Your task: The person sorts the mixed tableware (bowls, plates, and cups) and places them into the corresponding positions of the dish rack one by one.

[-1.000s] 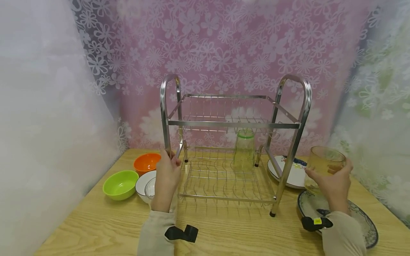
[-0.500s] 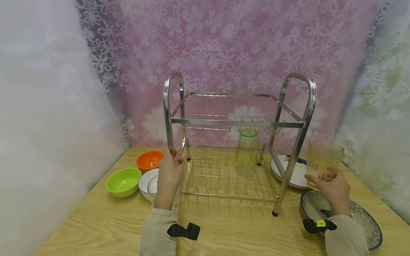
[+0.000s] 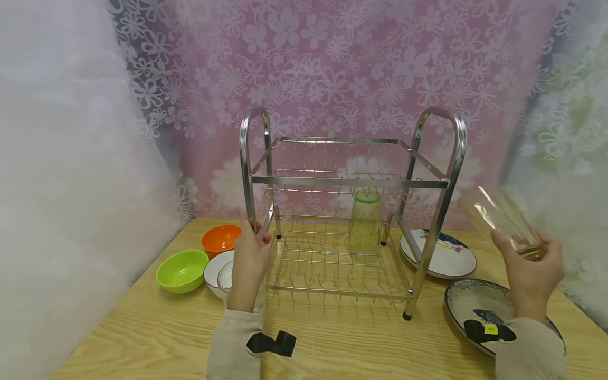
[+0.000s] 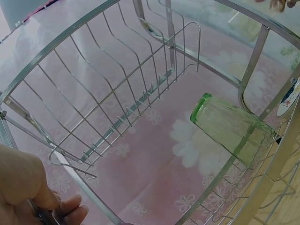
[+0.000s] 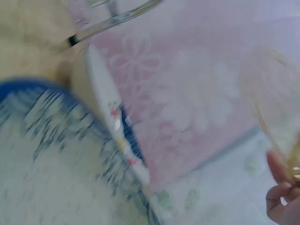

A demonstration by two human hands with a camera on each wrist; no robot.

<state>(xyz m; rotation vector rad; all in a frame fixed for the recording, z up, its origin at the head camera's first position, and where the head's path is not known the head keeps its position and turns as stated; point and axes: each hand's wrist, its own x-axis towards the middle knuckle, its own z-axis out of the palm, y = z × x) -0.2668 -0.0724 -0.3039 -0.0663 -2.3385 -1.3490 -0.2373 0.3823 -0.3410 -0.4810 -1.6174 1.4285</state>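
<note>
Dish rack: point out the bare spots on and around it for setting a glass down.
Free: the table before the rack, between the left sleeve and the fish plate; the lower shelf left of the green glass. Crowded: left of the rack, where bowls cluster; right, where the fish plate and floral plate lie.

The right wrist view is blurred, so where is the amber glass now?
In the head view, the amber glass is on the right side, tilted in the grip of the right hand, to the right of the metal rack.
</note>
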